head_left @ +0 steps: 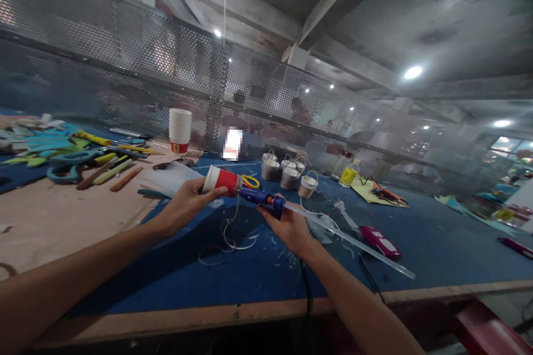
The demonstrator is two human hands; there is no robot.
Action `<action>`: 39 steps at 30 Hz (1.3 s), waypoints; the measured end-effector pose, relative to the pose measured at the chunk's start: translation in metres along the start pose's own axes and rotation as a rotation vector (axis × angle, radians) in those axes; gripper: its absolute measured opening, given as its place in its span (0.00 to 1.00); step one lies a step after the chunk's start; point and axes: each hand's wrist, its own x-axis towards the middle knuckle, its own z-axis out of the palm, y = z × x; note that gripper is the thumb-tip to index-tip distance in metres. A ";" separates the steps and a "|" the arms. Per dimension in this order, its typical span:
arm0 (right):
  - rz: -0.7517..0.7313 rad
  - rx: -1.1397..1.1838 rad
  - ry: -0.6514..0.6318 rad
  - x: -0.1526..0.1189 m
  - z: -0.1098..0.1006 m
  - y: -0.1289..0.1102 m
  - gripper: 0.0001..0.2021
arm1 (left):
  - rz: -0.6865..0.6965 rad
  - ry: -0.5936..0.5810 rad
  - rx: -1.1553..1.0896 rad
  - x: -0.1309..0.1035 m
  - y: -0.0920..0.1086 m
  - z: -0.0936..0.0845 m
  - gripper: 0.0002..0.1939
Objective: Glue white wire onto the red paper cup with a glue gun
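My left hand [189, 199] grips a red and white paper cup [225, 180], tilted on its side, bottom toward the right. My right hand [291, 227] is wrapped round a blue hot glue gun [255, 196], and a long translucent glue stick [353, 241] sticks out of its back. The gun's nozzle meets the cup near its bottom edge; whether it touches, I cannot tell. A thin pale cord [233, 241] hangs from about there and curls on the blue table. Behind the cup shows a yellow scissors handle [251, 181].
Several small cord-wrapped cup baskets [289, 177] with handles stand behind the gun. A stack of paper cups [180, 125] is at the back left. Scissors [69, 169] and several tools lie left. A magenta device [380, 241] and a yellow-labelled bottle [350, 173] are right.
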 end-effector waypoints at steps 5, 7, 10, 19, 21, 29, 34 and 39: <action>-0.006 -0.020 0.005 0.001 0.000 0.000 0.15 | 0.009 0.008 0.008 0.001 -0.006 0.000 0.11; 0.000 -0.024 0.024 0.001 0.002 0.001 0.15 | 0.007 0.014 -0.005 0.002 -0.008 0.000 0.10; 0.017 -0.036 0.040 0.002 0.003 0.003 0.15 | 0.007 0.020 -0.031 0.003 -0.010 0.000 0.09; 0.032 0.001 -0.003 0.001 0.003 0.003 0.16 | -0.003 -0.012 -0.035 0.002 -0.008 0.000 0.12; 0.043 -0.010 -0.004 0.001 0.002 0.003 0.16 | 0.000 -0.017 -0.038 0.002 -0.008 0.000 0.12; 0.038 -0.035 0.024 0.001 0.001 0.002 0.16 | 0.019 -0.064 -0.040 0.001 -0.004 0.000 0.14; 0.061 -0.019 0.032 0.001 0.001 0.002 0.16 | 0.037 -0.043 0.019 0.002 -0.011 -0.001 0.13; 0.059 -0.054 0.057 0.002 0.002 0.004 0.17 | 0.054 -0.046 0.026 0.002 -0.013 -0.002 0.13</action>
